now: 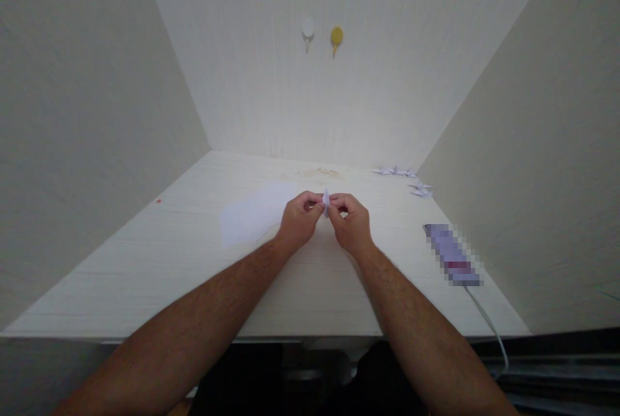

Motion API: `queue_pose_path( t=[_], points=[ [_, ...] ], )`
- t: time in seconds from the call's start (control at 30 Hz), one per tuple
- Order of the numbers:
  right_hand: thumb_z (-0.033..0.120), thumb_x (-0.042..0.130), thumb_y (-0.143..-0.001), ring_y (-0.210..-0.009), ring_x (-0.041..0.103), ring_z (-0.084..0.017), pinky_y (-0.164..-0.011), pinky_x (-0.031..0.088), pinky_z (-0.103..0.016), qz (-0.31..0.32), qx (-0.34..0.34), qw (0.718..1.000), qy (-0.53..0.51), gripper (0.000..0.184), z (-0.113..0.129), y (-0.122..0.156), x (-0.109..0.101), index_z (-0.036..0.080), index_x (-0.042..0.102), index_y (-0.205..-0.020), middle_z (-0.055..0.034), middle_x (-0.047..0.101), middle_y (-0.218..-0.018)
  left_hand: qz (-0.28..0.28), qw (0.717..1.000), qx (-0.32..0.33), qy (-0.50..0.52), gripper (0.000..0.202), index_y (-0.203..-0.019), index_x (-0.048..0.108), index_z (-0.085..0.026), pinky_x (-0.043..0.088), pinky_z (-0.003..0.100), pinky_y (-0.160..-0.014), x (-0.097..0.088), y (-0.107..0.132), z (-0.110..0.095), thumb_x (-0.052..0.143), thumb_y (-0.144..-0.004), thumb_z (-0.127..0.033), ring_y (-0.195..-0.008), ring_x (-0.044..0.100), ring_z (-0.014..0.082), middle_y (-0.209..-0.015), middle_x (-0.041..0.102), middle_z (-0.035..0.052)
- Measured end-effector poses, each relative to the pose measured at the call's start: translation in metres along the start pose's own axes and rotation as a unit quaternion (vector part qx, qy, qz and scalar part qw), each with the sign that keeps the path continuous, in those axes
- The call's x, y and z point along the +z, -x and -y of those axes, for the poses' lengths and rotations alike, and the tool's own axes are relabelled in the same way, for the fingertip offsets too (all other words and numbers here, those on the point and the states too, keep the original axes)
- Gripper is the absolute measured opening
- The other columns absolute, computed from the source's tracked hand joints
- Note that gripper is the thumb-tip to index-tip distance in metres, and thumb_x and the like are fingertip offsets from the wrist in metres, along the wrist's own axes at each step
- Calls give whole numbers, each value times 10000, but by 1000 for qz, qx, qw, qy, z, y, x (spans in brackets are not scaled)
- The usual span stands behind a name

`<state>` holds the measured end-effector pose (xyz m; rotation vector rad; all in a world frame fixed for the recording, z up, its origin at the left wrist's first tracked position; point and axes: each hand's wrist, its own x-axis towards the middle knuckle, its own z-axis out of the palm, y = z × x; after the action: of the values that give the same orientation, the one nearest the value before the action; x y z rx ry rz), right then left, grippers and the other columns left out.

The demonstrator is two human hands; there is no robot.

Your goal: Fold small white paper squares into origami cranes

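Between my two hands, over the middle of the table, is a small piece of folded white paper (pixel 326 201) with a pointed top. My left hand (pixel 301 219) pinches its left side with thumb and forefinger. From the other side my right hand (pixel 349 221) pinches it the same way. The fingertips cover part of the paper, so its full shape is hidden. White paper sheets (pixel 252 212) lie flat on the table, just left of my left hand.
Several small folded paper cranes (pixel 394 171) stand along the back right corner. A blurred-out phone (pixel 453 254) with a white cable (pixel 489 319) lies at the right. Walls enclose the white table (pixel 159 261). A white hook (pixel 307 30) and a yellow hook (pixel 336 36) are on the back wall.
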<state>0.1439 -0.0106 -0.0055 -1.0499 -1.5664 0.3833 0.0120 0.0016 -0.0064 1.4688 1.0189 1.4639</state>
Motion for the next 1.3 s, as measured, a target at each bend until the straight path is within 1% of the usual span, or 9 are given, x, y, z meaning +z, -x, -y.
queue_pose_path(
  t=[0.1, 0.33, 0.43, 0.6, 0.73, 0.83, 0.97, 1.1, 1.3],
  points=[
    [244, 570, -828, -882, 637, -167, -742, 537, -307, -3, -24, 1000, 15, 82, 1, 1, 0, 218, 634, -784, -50, 699, -967, -8, 1000, 3, 5, 144, -811, 648, -165, 509, 294, -754, 1, 1, 1, 659, -742, -291, -767, 651, 150, -838, 709, 33],
    [223, 580, -827, -843, 630, -170, -742, 532, -315, -32, -65, 997, 20, 98, 4, -1, 0, 211, 652, -762, -61, 690, -891, -25, 999, 16, -25, 133, -802, 656, -167, 513, 289, -728, 2, 3, -4, 660, -751, -290, -726, 645, 146, -782, 704, 20],
    [229, 593, -810, -817, 634, -160, -733, 536, -302, -36, -36, 999, 1, 88, 5, -1, 0, 209, 649, -745, -51, 680, -865, -34, 998, 20, -54, 123, -801, 654, -169, 507, 273, -686, 2, 4, -7, 656, -752, -281, -699, 634, 140, -766, 697, 14],
    [253, 614, -768, -795, 642, -161, -737, 534, -294, -32, 55, 997, -38, 69, 4, -2, 0, 200, 652, -745, -40, 688, -854, -47, 997, -3, -66, 107, -774, 651, -169, 492, 257, -626, 2, 5, -13, 650, -742, -272, -638, 616, 135, -693, 679, 0],
    [279, 635, -731, -652, 614, -149, -634, 510, -277, -38, 131, 989, -61, 109, 5, -3, 2, 182, 669, -765, -23, 687, -738, -61, 996, -27, -65, 105, -763, 667, -166, 484, 252, -607, 4, 5, -17, 657, -724, -263, -624, 613, 134, -686, 683, 2],
    [321, 664, -704, -582, 584, -138, -568, 485, -266, -29, 169, 981, -89, 163, 4, -3, 4, 174, 672, -774, -16, 683, -696, -63, 996, -39, -58, 94, -738, 671, -165, 481, 253, -603, 4, 5, -19, 657, -715, -255, -615, 610, 134, -670, 681, 1],
    [328, 663, -696, -593, 594, -142, -565, 478, -263, -20, 184, 976, -114, 180, 2, -4, 5, 164, 669, -769, -27, 688, -702, -61, 996, -53, -44, 92, -711, 667, -161, 472, 250, -589, 4, 4, -19, 662, -703, -253, -598, 598, 130, -645, 669, -3],
    [312, 647, -694, -557, 565, -134, -541, 454, -255, -27, 179, 979, -98, 148, 1, -4, 3, 171, 663, -733, -7, 662, -639, -55, 996, -64, -28, 101, -722, 673, -161, 475, 250, -605, 3, 3, -16, 666, -703, -260, -607, 597, 126, -653, 668, -7],
    [297, 642, -676, -552, 561, -136, -535, 452, -256, -41, 184, 979, -81, 115, 6, -5, 2, 184, 660, -689, 2, 660, -615, -51, 997, -55, -28, 100, -704, 656, -165, 479, 252, -614, 3, 2, -12, 662, -703, -265, -598, 589, 122, -642, 654, -10]
  ],
)
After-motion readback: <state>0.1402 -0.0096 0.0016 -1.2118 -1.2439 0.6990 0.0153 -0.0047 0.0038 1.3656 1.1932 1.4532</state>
